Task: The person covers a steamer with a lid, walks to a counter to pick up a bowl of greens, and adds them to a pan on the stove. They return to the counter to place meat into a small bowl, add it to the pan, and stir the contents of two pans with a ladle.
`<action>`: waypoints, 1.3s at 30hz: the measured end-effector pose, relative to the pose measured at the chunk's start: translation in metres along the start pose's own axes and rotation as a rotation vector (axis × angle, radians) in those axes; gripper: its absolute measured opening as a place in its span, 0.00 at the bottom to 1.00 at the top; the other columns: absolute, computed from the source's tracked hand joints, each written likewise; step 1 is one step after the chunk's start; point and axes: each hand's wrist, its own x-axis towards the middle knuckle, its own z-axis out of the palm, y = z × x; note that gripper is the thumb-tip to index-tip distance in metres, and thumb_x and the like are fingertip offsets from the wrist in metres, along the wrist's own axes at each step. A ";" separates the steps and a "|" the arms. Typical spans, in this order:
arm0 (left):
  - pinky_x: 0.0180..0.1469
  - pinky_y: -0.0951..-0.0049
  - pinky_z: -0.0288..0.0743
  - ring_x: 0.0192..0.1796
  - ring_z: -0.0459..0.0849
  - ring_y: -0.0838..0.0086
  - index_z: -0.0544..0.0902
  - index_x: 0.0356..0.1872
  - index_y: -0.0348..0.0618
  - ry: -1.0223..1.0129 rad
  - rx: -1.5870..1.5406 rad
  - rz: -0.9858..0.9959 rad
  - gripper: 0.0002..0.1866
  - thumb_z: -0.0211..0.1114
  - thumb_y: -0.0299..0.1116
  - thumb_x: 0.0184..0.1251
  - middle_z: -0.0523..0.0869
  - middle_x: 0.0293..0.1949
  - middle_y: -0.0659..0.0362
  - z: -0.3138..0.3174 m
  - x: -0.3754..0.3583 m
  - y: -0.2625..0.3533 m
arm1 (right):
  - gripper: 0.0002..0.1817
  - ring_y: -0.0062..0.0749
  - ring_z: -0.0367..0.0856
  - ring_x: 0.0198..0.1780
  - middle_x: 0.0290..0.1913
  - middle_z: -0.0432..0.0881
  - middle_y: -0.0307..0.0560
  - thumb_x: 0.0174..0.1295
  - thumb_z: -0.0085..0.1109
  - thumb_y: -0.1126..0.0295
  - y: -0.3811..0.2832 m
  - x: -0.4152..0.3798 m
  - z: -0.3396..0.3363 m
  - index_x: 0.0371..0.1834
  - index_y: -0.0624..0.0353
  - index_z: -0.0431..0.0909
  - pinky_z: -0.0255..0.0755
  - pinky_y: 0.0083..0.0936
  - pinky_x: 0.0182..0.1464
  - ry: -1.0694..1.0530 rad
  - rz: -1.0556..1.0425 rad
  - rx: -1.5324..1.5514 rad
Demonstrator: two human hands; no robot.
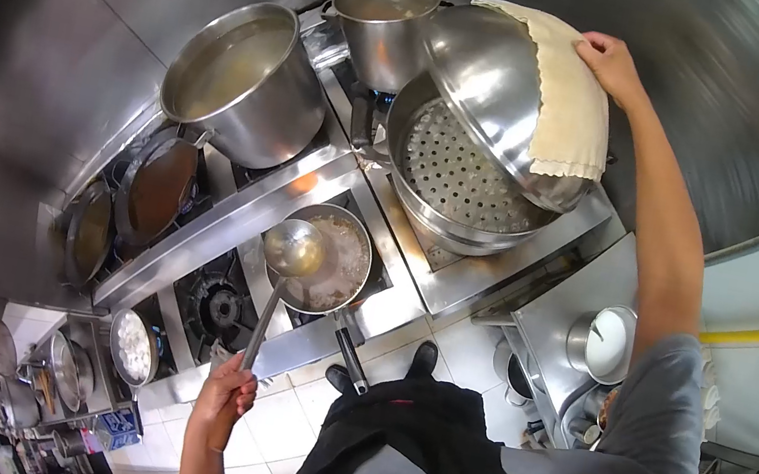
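My left hand (pixel 220 402) is closed around the handle of a metal ladle (pixel 259 328). The ladle's bowl (pixel 294 250), with yellowish liquid in it, overlaps the left side of a frying pan (pixel 344 246) of bubbling pale liquid. That pan has a black handle and sits on a burner. Up at the right, my right hand (pixel 614 67) grips the edge of a cream cloth (pixel 570 108) draped over a domed steel lid (pixel 486 63). Tilted up, the lid uncovers part of a wide steamer pot (pixel 461 236) with a perforated steamer plate (pixel 458 165) inside.
Two steel stockpots hold liquid, a large one (pixel 295 111) and a smaller one (pixel 387 51) behind. Dark pans (pixel 155 187) stand left along the raised steel ledge (pixel 197 235). A bare burner (pixel 220 305) is beside the frying pan. Right, a white-filled pot (pixel 604 343) stands on a counter.
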 end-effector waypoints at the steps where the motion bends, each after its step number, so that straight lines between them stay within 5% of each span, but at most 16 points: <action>1: 0.16 0.82 0.64 0.16 0.68 0.80 0.67 0.64 0.41 -0.007 0.111 -0.002 0.23 0.56 0.24 0.67 0.71 0.21 0.63 -0.005 0.005 -0.010 | 0.22 0.29 0.83 0.41 0.39 0.87 0.46 0.58 0.62 0.55 -0.017 -0.003 -0.001 0.46 0.63 0.84 0.74 0.27 0.49 -0.012 -0.004 0.002; 4: 0.19 0.79 0.67 0.18 0.71 0.81 0.65 0.69 0.45 0.040 0.328 0.047 0.28 0.57 0.26 0.66 0.73 0.23 0.63 0.000 0.016 -0.035 | 0.24 0.37 0.85 0.44 0.42 0.87 0.51 0.56 0.63 0.55 -0.056 -0.013 0.013 0.47 0.63 0.84 0.75 0.30 0.52 -0.024 -0.031 -0.112; 7: 0.22 0.73 0.72 0.21 0.77 0.76 0.60 0.75 0.46 0.228 0.689 0.140 0.36 0.60 0.28 0.65 0.78 0.24 0.60 -0.005 0.028 -0.073 | 0.22 0.41 0.84 0.44 0.43 0.86 0.54 0.52 0.64 0.57 -0.075 -0.024 0.039 0.45 0.62 0.85 0.75 0.34 0.50 0.124 -0.306 -0.253; 11: 0.28 0.68 0.77 0.24 0.80 0.72 0.62 0.74 0.43 0.461 1.399 0.547 0.35 0.61 0.26 0.65 0.81 0.24 0.55 -0.034 0.046 -0.114 | 0.27 0.54 0.82 0.51 0.49 0.83 0.58 0.48 0.66 0.56 -0.095 -0.040 0.066 0.49 0.63 0.84 0.75 0.40 0.57 0.022 -0.270 -0.392; 13: 0.26 0.68 0.74 0.22 0.79 0.74 0.64 0.73 0.42 0.445 1.269 0.645 0.33 0.62 0.26 0.66 0.79 0.21 0.58 -0.035 0.049 -0.114 | 0.23 0.54 0.82 0.45 0.43 0.82 0.57 0.49 0.66 0.58 -0.093 -0.044 0.081 0.44 0.64 0.85 0.75 0.40 0.52 0.037 -0.315 -0.379; 15: 0.22 0.71 0.71 0.19 0.76 0.76 0.65 0.73 0.41 0.429 0.728 0.331 0.33 0.63 0.26 0.65 0.78 0.20 0.60 -0.033 0.045 -0.116 | 0.23 0.55 0.82 0.46 0.43 0.82 0.58 0.49 0.66 0.59 -0.092 -0.045 0.090 0.44 0.64 0.85 0.75 0.40 0.53 0.018 -0.293 -0.385; 23: 0.15 0.77 0.65 0.14 0.70 0.80 0.67 0.62 0.40 0.374 0.207 0.400 0.22 0.62 0.30 0.70 0.71 0.18 0.65 -0.085 0.096 -0.127 | 0.26 0.53 0.82 0.53 0.51 0.83 0.60 0.51 0.67 0.58 -0.094 -0.047 0.094 0.51 0.62 0.84 0.74 0.40 0.57 -0.039 -0.178 -0.441; 32: 0.17 0.79 0.66 0.17 0.70 0.81 0.70 0.59 0.48 0.277 -0.059 0.497 0.20 0.65 0.36 0.70 0.71 0.19 0.67 -0.137 0.197 -0.166 | 0.26 0.51 0.81 0.57 0.55 0.82 0.61 0.51 0.68 0.56 -0.090 -0.049 0.102 0.49 0.62 0.85 0.73 0.38 0.60 -0.015 -0.091 -0.452; 37: 0.19 0.76 0.68 0.20 0.73 0.79 0.70 0.44 0.50 0.292 -0.086 0.417 0.09 0.62 0.36 0.73 0.73 0.21 0.65 -0.133 0.215 -0.159 | 0.33 0.56 0.77 0.61 0.61 0.77 0.59 0.60 0.65 0.48 -0.135 -0.074 0.096 0.62 0.60 0.76 0.71 0.42 0.63 -0.074 0.003 -0.743; 39: 0.20 0.74 0.73 0.22 0.75 0.78 0.72 0.47 0.44 0.356 0.095 0.452 0.08 0.60 0.31 0.72 0.77 0.25 0.60 -0.134 0.218 -0.153 | 0.31 0.58 0.75 0.61 0.61 0.74 0.58 0.62 0.64 0.51 -0.134 -0.092 0.107 0.63 0.60 0.74 0.71 0.44 0.63 0.142 -0.301 -0.688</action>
